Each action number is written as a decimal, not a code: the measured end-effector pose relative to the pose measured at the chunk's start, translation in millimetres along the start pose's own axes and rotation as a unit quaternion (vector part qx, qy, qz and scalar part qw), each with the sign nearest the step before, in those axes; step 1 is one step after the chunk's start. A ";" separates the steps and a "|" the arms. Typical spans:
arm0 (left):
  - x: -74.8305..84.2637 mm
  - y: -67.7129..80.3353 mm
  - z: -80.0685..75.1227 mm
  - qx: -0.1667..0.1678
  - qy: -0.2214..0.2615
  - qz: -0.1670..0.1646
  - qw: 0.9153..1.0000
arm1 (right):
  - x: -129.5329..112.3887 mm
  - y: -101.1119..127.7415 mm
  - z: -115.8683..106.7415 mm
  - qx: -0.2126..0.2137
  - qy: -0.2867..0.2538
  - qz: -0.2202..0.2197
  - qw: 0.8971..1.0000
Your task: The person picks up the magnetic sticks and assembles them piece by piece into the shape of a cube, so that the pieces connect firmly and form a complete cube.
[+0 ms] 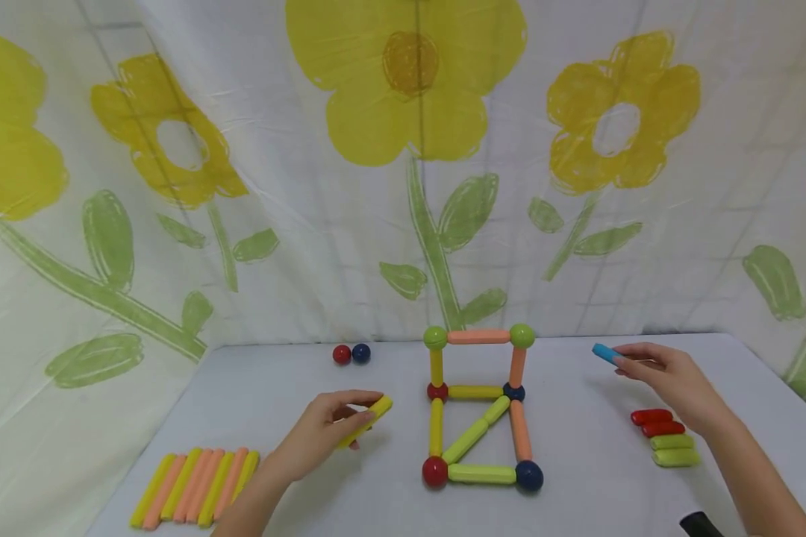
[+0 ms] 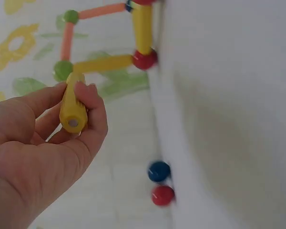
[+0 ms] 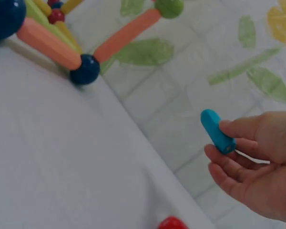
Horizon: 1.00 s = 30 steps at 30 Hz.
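On the white table [image 1: 578, 492] before a flower-printed curtain [image 1: 403, 149] stands a frame of coloured plastic rods and balls [image 1: 478, 406], left of which the left hand [image 1: 322, 436] pinches a yellow plastic rod [image 1: 369, 419], while right of it the right hand [image 1: 672, 380] pinches a short blue plastic rod [image 1: 604, 353].

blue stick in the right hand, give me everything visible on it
The blue stick is a short, rounded rod of smooth, plastic-looking turquoise with capsule-like ends. The right hand pinches one end between thumb and fingertips; the other end juts free, tilted up and away from the palm. It is held above the white table, right of the rod-and-ball frame, touching nothing but the fingers. The gripped end is hidden.
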<state>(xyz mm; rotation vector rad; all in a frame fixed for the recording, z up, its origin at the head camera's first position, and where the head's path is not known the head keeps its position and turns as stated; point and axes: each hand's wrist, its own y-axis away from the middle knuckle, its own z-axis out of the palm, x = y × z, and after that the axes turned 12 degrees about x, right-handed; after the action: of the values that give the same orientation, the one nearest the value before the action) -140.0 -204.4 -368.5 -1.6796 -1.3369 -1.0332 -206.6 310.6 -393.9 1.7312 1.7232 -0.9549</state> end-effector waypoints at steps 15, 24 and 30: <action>53.1 -41.3 68.5 0.013 0.098 0.033 0.995 | -59.4 15.0 4.6 -0.001 -0.038 -0.034 0.999; 58.0 -41.0 89.8 -0.023 0.128 0.034 0.991 | -101.6 44.8 25.9 -0.058 -0.144 -0.131 0.979; 58.2 -36.6 93.9 -0.034 0.132 0.046 0.990 | -111.1 56.3 44.4 -0.113 -0.201 -0.178 0.957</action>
<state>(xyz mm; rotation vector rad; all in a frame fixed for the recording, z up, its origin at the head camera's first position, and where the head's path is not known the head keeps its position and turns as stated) -154.9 -90.4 -350.7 -1.5743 -1.0559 -1.2110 -150.3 202.8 -342.1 1.0145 1.8087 -1.1186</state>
